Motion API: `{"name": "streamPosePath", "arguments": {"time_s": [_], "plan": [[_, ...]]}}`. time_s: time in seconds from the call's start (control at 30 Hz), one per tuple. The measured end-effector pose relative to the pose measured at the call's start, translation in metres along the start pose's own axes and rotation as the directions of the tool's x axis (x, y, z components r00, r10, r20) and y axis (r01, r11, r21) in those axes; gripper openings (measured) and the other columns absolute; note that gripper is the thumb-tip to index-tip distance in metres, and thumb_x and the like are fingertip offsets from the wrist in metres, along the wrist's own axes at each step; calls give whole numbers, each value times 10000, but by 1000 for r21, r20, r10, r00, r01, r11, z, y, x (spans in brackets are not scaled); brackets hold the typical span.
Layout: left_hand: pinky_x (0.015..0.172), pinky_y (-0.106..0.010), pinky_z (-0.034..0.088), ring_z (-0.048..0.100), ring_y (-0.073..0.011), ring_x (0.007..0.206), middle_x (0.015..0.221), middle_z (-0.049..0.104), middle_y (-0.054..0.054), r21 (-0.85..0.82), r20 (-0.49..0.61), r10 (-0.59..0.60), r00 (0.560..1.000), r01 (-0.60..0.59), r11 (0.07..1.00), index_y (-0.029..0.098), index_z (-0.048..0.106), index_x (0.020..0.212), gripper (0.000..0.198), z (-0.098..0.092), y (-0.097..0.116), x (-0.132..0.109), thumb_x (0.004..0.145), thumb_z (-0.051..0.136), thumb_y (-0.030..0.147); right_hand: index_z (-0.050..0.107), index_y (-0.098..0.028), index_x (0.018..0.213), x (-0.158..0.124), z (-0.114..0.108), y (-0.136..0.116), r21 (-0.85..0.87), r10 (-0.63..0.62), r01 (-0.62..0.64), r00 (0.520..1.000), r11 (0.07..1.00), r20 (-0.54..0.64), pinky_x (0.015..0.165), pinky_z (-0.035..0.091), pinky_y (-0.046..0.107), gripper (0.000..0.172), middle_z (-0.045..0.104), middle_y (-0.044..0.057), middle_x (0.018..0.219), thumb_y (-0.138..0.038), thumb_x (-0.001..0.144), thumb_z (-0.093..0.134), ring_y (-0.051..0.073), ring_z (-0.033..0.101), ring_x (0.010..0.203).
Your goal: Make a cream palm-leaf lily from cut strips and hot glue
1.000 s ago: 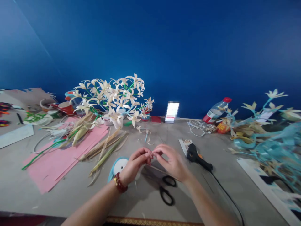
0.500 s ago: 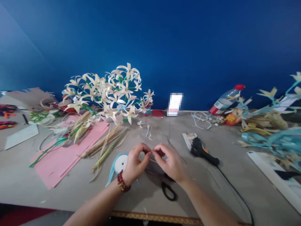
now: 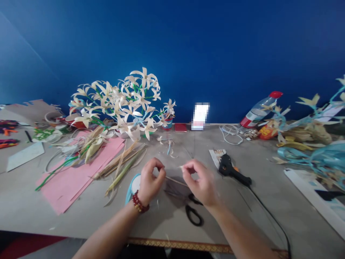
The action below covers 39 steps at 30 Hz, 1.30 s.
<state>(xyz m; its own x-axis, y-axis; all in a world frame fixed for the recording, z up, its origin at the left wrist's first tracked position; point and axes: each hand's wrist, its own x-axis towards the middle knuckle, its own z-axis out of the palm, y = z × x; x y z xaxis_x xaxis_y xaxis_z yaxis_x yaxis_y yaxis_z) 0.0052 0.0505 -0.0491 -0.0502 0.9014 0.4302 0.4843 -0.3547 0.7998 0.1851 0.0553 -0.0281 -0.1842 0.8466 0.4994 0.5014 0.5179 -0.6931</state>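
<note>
My left hand (image 3: 150,181), with a red bead bracelet on the wrist, is curled with thumb and fingers pinched; what it grips is too small to make out. My right hand (image 3: 198,181) pinches a small pale strip at its fingertips. The hands are a little apart above the grey table (image 3: 161,219). A thin stick (image 3: 175,181) lies on the table between them. Black scissors (image 3: 193,212) lie under my right wrist. A roll of light blue ribbon (image 3: 134,184) sits just behind my left hand.
A bunch of cream paper flowers (image 3: 126,104) stands at the back left beside pink paper (image 3: 70,180) and dried husk strips (image 3: 121,167). A black glue gun (image 3: 231,171) with its cord lies to the right. A plastic bottle (image 3: 260,109) and blue ribbon flowers (image 3: 318,151) fill the right.
My hands, touching at the fingertips before, have drawn apart, the right one holding a small pale strip. The view has shifted slightly.
</note>
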Motion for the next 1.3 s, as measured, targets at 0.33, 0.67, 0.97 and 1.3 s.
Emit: {"name": "streamPosePath", "arguments": {"time_s": [0.33,0.67,0.97,1.3], "plan": [[703,-288,430,561,-176,713,717,605,-21,-57,170,68,983,-60,997,202,545,730,122,4,15,-5,834,532,140,541,-219,778,-5,12,-4,-2,-6,6,996,1000,94,647,446,267,117,607,7,710,-206,892,519,155,574,645],[720,-298,433,561,-188,750,764,599,-30,-56,116,73,991,-67,996,204,553,802,75,-3,12,-4,842,514,154,567,-220,807,-5,8,0,65,24,-26,999,998,23,662,469,268,95,628,15,747,-199,894,534,154,584,656],[730,-322,420,552,-195,762,775,611,-42,-15,151,164,975,-164,986,209,549,792,105,0,13,-5,848,529,122,574,-218,861,-1,8,-5,59,30,-39,989,998,145,650,464,268,41,636,18,761,-203,876,539,153,590,657],[735,-322,421,540,-189,758,754,589,-34,24,153,169,974,-175,984,206,523,758,129,-1,13,-7,837,515,103,589,-214,785,1,2,6,-25,31,-28,993,999,112,641,454,250,86,631,3,708,-164,837,542,153,596,655]]}}
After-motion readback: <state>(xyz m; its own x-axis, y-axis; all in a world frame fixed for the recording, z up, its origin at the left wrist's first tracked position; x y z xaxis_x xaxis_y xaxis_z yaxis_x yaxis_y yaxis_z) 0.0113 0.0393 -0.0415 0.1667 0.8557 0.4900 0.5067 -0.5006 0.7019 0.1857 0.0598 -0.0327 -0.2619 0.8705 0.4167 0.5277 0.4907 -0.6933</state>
